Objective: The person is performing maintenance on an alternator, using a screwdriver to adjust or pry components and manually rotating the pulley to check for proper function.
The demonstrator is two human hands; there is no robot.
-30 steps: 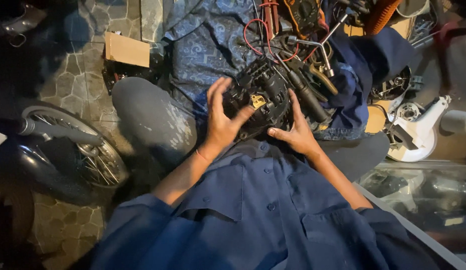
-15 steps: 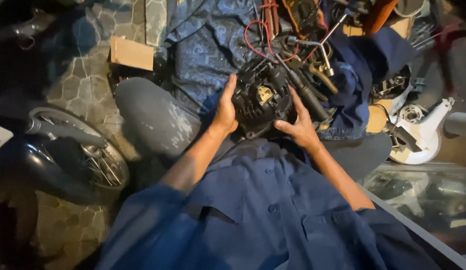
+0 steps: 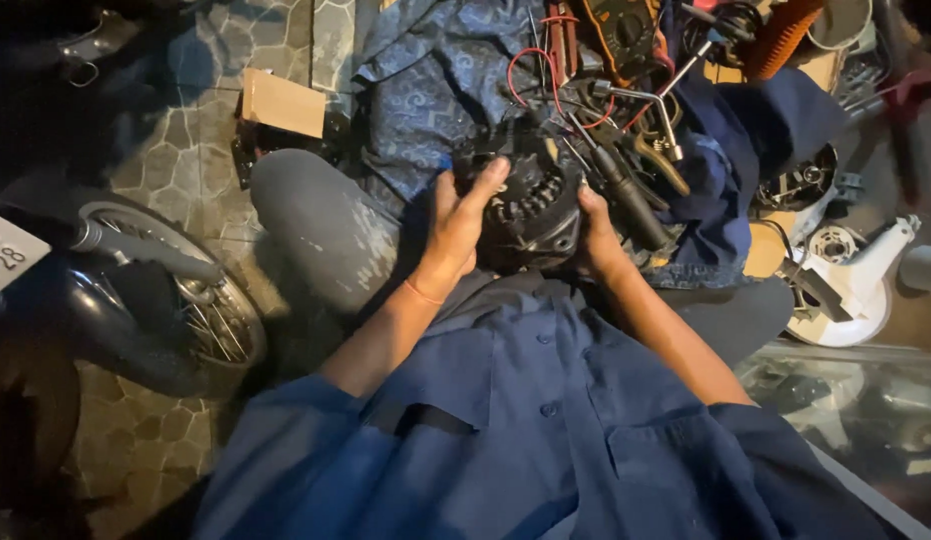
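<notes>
Both hands clasp a black round motor part (image 3: 526, 205) over the lap. Left hand (image 3: 456, 225) wraps its left side, fingers pressed on top; right hand (image 3: 596, 235) cups the right side. Seemingly turning it for inspection; next needs firm support underneath. Tools (image 3: 626, 150) lie just beyond it.

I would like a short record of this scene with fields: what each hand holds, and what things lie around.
Left hand: grips the left side of the black round motor part
Right hand: grips its right side
Part position: held over the lap
Behind part: red wires, metal tools, patterned blue cloth
Left: cardboard box, spoked wheel
Right: white plastic housing
Floor: stone tiles
</notes>
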